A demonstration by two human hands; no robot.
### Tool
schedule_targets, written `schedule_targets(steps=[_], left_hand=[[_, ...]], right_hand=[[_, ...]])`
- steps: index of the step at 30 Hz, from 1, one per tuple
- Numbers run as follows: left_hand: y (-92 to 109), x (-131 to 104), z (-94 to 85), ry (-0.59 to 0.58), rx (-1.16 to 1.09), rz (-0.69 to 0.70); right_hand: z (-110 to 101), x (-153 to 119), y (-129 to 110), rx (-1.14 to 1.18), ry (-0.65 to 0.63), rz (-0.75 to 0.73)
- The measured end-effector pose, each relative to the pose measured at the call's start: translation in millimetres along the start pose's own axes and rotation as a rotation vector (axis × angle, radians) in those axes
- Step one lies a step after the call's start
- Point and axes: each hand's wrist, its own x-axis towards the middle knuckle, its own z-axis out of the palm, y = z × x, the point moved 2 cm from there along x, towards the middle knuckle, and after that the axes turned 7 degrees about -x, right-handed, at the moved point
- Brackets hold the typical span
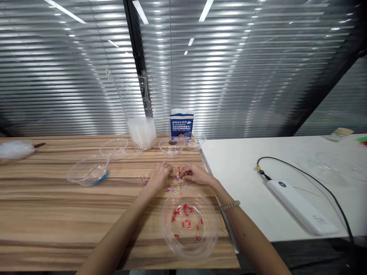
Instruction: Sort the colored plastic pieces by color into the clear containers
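My left hand [160, 176] reaches into a scattered pile of small colourful pieces [173, 187], pink, yellow and red, on the wooden table. Its fingers curl down and together; what they hold, if anything, is hidden. Across the pile, my right hand [198, 175] has thumb and fingers pinched at its right side, beside a few red pieces. Whatever sits in that pinch is too small to make out. Nearer to me, between my forearms, stands a round clear plastic bowl [164, 229] with many short red pieces [187, 224] spread over its bottom.
Behind the pile are clear bowls [171, 152], a stack of white translucent lids or bowls [142, 131] in a plastic bag and a blue box [181, 124]. More clear containers [78, 172] lie left. On the white table at right rests a white power bank [301, 206] with a black cable [309, 174].
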Motion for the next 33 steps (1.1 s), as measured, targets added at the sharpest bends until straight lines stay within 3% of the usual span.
schedule_targets(steps=[4, 8, 12, 15, 18, 22, 26, 28, 33], left_hand=[[17.5, -4.9, -27.6, 0.046, -0.426, -0.025], [46.1, -14.2, -57.3, -0.262, -0.834, 0.123], [60.6, -19.7, -67.7, -0.435, -0.934, 0.244], [54.9, -18.5, -64.3, -0.387, -0.904, 0.224], [38.5, -14.3, -55.8, -0.21, -0.792, 0.072], [16.2, -3.5, -35.4, 0.012, -0.57, -0.097], [2.5, 18.0, -11.2, 0.085, -0.418, -0.107], [-1.4, 29.9, -1.6, 0.058, -0.374, -0.079], [-6.9, 45.7, 13.3, 0.002, -0.378, -0.035]], right_hand=[[2.6, 0.2, -2.3, 0.002, -0.008, -0.005], [6.8, 1.4, 3.4, -0.014, -0.02, 0.024], [6.0, 2.0, 5.4, -0.009, 0.002, 0.025], [-6.4, -1.8, -4.5, 0.049, 0.057, 0.021], [-26.1, -10.5, -25.0, 0.155, 0.073, -0.011], [-43.9, -23.4, -52.2, 0.413, -0.077, -0.138], [-43.5, -25.5, -53.2, 0.51, -0.197, -0.219], [-40.4, -21.2, -42.0, 0.488, -0.124, -0.17], [-28.3, -7.5, -6.3, 0.315, 0.154, 0.115]])
